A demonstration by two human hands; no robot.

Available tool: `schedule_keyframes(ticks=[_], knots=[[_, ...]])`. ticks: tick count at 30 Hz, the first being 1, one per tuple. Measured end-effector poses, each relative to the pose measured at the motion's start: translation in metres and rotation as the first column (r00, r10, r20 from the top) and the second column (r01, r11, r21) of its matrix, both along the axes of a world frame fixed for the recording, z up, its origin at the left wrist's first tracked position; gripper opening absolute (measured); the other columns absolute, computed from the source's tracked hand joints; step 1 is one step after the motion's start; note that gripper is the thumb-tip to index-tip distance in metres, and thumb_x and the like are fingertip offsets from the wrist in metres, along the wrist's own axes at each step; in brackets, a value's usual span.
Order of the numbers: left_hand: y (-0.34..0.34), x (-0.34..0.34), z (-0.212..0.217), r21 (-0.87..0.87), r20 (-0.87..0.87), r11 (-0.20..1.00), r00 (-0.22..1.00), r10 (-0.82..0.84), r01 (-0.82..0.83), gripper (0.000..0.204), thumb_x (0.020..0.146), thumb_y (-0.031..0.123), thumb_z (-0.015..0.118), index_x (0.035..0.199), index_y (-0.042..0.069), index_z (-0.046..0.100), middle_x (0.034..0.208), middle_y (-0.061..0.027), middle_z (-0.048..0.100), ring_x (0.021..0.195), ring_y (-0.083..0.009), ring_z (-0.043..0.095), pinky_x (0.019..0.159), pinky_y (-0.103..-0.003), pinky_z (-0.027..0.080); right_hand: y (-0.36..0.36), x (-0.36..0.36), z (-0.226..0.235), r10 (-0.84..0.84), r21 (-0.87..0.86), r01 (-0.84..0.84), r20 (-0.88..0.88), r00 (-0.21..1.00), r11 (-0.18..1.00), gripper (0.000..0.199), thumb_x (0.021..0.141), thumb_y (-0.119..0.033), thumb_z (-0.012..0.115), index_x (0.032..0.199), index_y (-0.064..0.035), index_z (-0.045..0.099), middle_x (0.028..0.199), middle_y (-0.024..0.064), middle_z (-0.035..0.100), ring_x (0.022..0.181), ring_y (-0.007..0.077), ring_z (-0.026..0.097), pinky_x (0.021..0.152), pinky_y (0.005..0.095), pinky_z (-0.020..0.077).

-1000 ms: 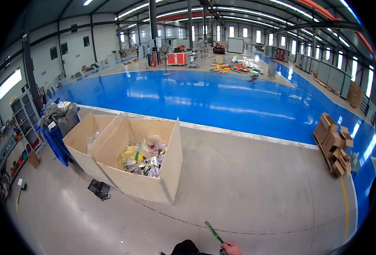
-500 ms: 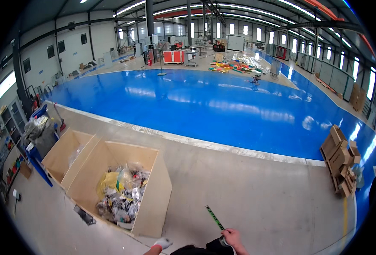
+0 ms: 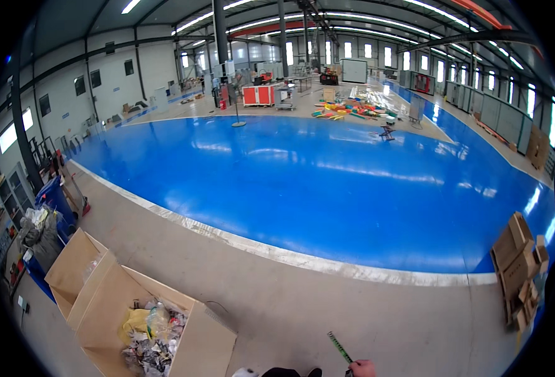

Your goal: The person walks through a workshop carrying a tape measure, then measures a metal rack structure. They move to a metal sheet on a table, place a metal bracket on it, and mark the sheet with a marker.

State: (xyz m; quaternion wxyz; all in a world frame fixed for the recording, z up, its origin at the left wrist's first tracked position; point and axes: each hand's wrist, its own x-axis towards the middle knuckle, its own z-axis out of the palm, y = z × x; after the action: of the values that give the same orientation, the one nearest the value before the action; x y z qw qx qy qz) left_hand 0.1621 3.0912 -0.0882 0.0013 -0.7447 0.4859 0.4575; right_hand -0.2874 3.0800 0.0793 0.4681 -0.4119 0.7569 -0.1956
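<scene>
The wooden bin (image 3: 208, 344) shifted near-left as the view advanced; the right hand (image 3: 363, 369) grasped a green strip (image 3: 339, 347); the left hand (image 3: 245, 373), cropped, I couldn't judge.

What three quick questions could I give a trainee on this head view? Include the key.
1. Which hand holds the green strip, left or right?
2. True or false: the yellow item lies inside the nearer wooden bin.
3. Fill in: beyond the white stripe, the glossy floor is ____.

Key: 1. The right hand. 2. True. 3. Blue.
</scene>
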Motion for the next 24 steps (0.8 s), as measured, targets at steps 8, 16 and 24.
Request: schedule_keyframes(ticks=[8, 16, 24], knots=[[-0.141, -0.025, -0.016, 0.252, -0.013, 0.944, 0.974, 0.224, -0.214, 0.052, 0.086, 0.050, 0.059, 0.118, 0.011, 0.069, 0.117, -0.0187, 0.068, 0.111, -0.0366, 0.064, 0.095, -0.043, 0.050, -0.338, 0.060, -0.015, 0.488, -0.071, -0.532, -0.312, 0.816, 0.844, 0.034, 0.084, -0.034, 0.059, 0.096, -0.0062, 0.074, 0.094, 0.0213, 0.070, 0.089, 0.0372, 0.067, 0.078, 0.0450, 0.0530], [-0.523, 0.033, 0.000, 0.140, 0.052, 0.984, 0.994, 0.101, -0.108, 0.056, 0.083, 0.056, 0.060, 0.120, 0.014, 0.069, 0.123, -0.0158, 0.066, 0.118, -0.0346, 0.061, 0.101, -0.043, 0.047, -0.689, 0.074, -0.087, 0.227, -0.259, -0.285, -0.232, 0.946, 0.923, 0.034, 0.080, -0.036, 0.061, 0.088, -0.0051, 0.074, 0.083, 0.0209, 0.070, 0.080, 0.0373, 0.070, 0.075, 0.0434, 0.0555], [-1.001, 0.069, 0.098, -0.238, 0.025, 0.965, 0.992, 0.122, -0.113, 0.044, 0.087, 0.046, 0.061, 0.114, 0.012, 0.071, 0.109, -0.0160, 0.071, 0.104, -0.0325, 0.068, 0.091, -0.041, 0.053, -0.821, -0.119, -0.258, 0.519, 0.160, -0.520, -0.520, 0.678, 0.839, 0.039, 0.085, -0.037, 0.059, 0.101, -0.0050, 0.073, 0.100, 0.0248, 0.069, 0.095, 0.0395, 0.068, 0.083, 0.0480, 0.0532]])
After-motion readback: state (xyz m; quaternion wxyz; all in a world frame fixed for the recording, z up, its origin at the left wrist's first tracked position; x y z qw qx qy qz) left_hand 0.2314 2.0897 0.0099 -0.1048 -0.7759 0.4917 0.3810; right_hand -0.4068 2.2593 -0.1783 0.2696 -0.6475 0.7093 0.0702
